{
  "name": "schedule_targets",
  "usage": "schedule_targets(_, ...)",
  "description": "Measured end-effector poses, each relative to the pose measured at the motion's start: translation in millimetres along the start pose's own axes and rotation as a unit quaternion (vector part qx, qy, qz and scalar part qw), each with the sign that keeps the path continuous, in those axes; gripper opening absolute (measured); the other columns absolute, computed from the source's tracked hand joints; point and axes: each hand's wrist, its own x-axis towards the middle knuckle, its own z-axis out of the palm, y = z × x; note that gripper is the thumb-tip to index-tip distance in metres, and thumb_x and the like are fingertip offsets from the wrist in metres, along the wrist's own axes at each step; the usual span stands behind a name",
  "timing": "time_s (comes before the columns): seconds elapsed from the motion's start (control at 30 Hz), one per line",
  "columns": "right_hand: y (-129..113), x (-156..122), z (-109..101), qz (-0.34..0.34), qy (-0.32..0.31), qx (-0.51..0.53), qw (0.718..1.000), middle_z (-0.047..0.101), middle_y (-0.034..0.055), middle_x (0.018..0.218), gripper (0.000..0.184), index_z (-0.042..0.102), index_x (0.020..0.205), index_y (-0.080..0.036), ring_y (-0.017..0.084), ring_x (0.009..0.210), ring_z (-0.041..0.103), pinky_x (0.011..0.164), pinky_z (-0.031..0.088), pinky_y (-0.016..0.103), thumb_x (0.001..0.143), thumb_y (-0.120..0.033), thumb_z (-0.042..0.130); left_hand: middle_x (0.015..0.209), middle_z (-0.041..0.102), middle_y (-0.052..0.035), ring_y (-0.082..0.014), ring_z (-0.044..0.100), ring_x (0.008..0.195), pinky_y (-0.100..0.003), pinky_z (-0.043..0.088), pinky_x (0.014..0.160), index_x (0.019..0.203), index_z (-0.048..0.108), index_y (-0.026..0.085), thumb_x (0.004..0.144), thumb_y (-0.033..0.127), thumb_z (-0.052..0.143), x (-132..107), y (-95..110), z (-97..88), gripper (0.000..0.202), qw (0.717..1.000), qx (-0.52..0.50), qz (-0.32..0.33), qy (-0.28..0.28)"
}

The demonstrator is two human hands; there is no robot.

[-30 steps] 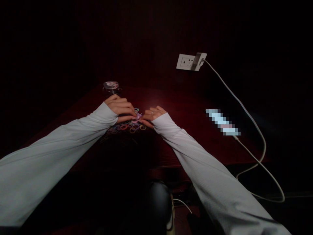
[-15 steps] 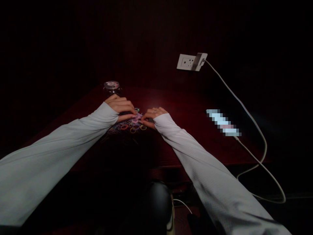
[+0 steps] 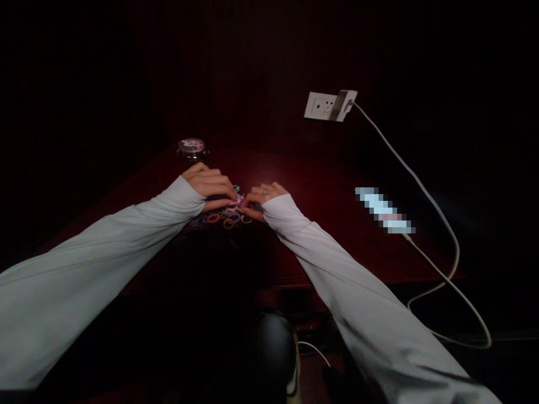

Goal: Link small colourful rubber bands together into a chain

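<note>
Several colourful elastic hair ties (image 3: 228, 223) lie in a loose pile on the dark red table, in pink, purple, orange, yellow and green. My left hand (image 3: 210, 184) reaches in from the pile's left, thumb and fingers closed in a pinch on pinkish hair ties at its top. From the right, my right hand (image 3: 257, 200), with a ring on one finger, pinches at the same spot. Its fingertips nearly meet those of the left hand. Exactly how many hair ties each hand grips is too small to tell.
Behind my left hand stands a clear round container (image 3: 192, 147) with a patterned lid. A blurred-out phone (image 3: 384, 210) lies to the right, joined by a white cable (image 3: 438, 207) to a charger (image 3: 347, 102) in the wall socket (image 3: 319, 106). The table's front edge (image 3: 278, 288) runs below my forearms.
My right hand has shifted slightly left, bringing its fingertips closer to my left hand's. My left hand has edged slightly right; the pile looks almost the same.
</note>
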Motion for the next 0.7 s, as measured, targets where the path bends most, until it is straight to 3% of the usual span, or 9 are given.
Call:
schedule_targets(0.13, 5, 3, 9, -0.007, 0.006, -0.005, 1.000, 0.077, 0.0038, 0.092, 0.029, 0.082, 0.098, -0.025, 0.020, 0.092, 0.061, 0.088, 0.033, 0.034, 0.108, -0.047, 0.064, 0.096, 0.082, -0.0050, -0.0215, 0.069, 0.090, -0.039, 0.037, 0.088, 0.103, 0.081, 0.028, 0.112, 0.057, 0.047, 1, 1, -2.1, 0.046, 1.000, -0.004, 0.000, -0.012)
schedule_targets(0.33, 14, 11, 25, 0.004, 0.012, 0.012, 1.000, 0.075, 0.0033, 0.090, 0.027, 0.081, 0.088, -0.024, 0.020, 0.091, 0.060, 0.088, 0.033, 0.034, 0.101, -0.046, 0.074, 0.098, 0.082, -0.0057, -0.0219, 0.069, 0.092, -0.040, 0.038, 0.090, 0.102, 0.079, 0.026, 0.113, 0.055, 0.044, -1, 3, -3.0, 0.047, 1.000, 0.009, -0.001, -0.005)
schedule_targets(0.57, 11, 13, 25, 0.004, 0.008, 0.046, 0.999, 0.072, 0.0024, 0.088, 0.022, 0.078, 0.083, -0.023, 0.020, 0.091, 0.059, 0.090, 0.034, 0.034, 0.099, -0.037, 0.077, 0.092, 0.080, -0.0047, -0.0217, 0.069, 0.087, -0.040, 0.040, 0.088, 0.098, 0.077, 0.026, 0.113, 0.057, 0.043, -4, -3, 5.0, 0.049, 0.999, 0.027, 0.008, 0.022)
schedule_targets(0.7, 9, 12, 24, 0.006, 0.007, 0.069, 0.998, 0.070, 0.0019, 0.089, 0.017, 0.075, 0.085, -0.022, 0.019, 0.088, 0.058, 0.086, 0.034, 0.032, 0.099, -0.031, 0.074, 0.087, 0.078, -0.0045, -0.0228, 0.068, 0.085, -0.040, 0.041, 0.087, 0.093, 0.076, 0.024, 0.108, 0.058, 0.055, -4, -4, 9.4, 0.043, 0.998, 0.036, -0.008, 0.042)
